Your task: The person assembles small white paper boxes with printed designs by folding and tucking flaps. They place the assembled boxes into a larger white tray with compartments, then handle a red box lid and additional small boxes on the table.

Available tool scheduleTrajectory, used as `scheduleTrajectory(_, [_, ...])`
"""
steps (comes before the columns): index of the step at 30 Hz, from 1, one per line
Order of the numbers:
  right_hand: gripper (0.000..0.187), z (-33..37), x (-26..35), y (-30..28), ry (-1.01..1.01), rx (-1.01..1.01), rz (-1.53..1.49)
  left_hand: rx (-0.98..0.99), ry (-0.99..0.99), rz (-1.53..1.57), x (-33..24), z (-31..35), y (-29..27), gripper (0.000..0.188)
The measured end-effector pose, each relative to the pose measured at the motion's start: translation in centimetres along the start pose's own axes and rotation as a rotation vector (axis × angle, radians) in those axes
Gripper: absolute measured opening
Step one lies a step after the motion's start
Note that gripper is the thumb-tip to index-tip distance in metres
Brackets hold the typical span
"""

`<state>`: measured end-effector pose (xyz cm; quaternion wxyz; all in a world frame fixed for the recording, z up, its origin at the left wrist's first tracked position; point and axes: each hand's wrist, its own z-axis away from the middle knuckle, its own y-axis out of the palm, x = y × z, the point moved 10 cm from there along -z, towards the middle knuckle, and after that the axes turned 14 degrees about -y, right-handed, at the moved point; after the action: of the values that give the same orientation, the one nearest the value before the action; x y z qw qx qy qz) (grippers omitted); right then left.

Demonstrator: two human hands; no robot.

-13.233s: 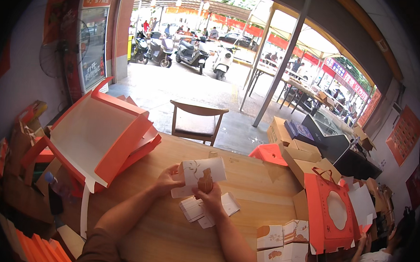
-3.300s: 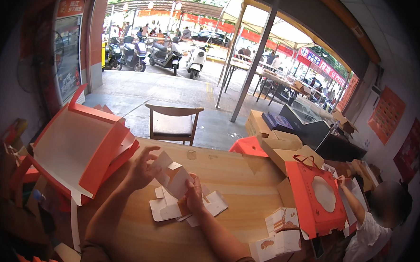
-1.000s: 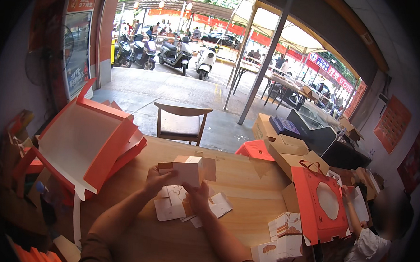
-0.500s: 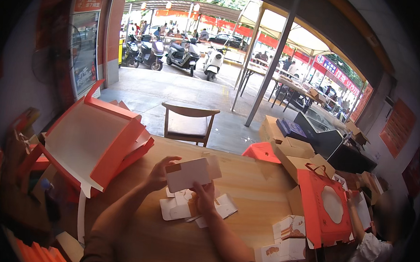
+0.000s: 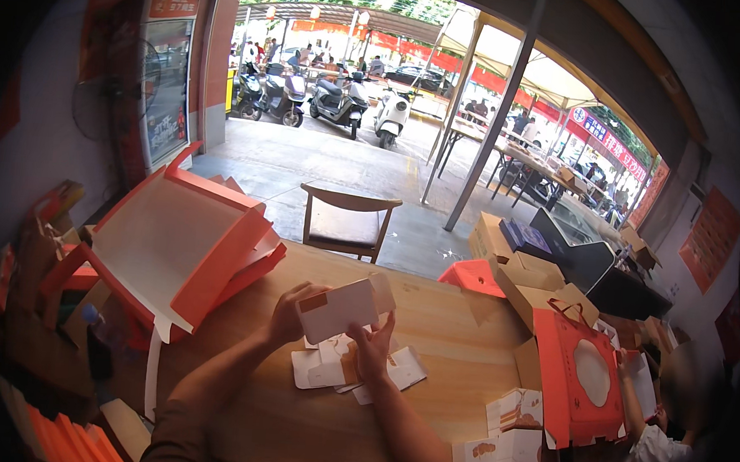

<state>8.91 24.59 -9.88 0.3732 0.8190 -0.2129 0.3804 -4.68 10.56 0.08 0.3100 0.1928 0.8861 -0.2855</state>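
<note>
A small white carton with a brown patch [image 5: 339, 310] is held up over the table between my two hands. My left hand [image 5: 289, 312] grips its left end, fingers wrapped behind it. My right hand [image 5: 371, 346] holds it from below, with the thumb on the white face and the fingers at the right end, where a flap sticks out. Under my hands, several flat white carton blanks with brown print [image 5: 317, 368] lie overlapping on the wooden table [image 5: 456, 344].
Large red-orange boxes [image 5: 186, 251] stand at the left, and folded white cartons [image 5: 513, 452] sit at the front right. Beside a red box with a round window [image 5: 590, 372] is another person's arm [image 5: 632, 395]. A wooden chair [image 5: 349, 222] stands beyond the table, near a red stool [image 5: 472, 276].
The view has shifted, so the scene sits slightly further right. My left fingers have curled further behind the carton, and my right fingers have spread toward its right end.
</note>
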Motion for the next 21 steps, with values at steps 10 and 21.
scheduleTrajectory(10, [0.077, -0.2, -1.4, 1.2, 0.054, 0.212, -0.056, 0.323, -0.511, 0.819, 6.6, 0.6, 4.1, 0.044])
scheduleTrajectory(21, [0.05, -0.8, -2.1, -2.3, -0.067, 0.007, 0.048, 0.615, -0.447, 0.531, 6.8, 1.4, 3.5, 0.056])
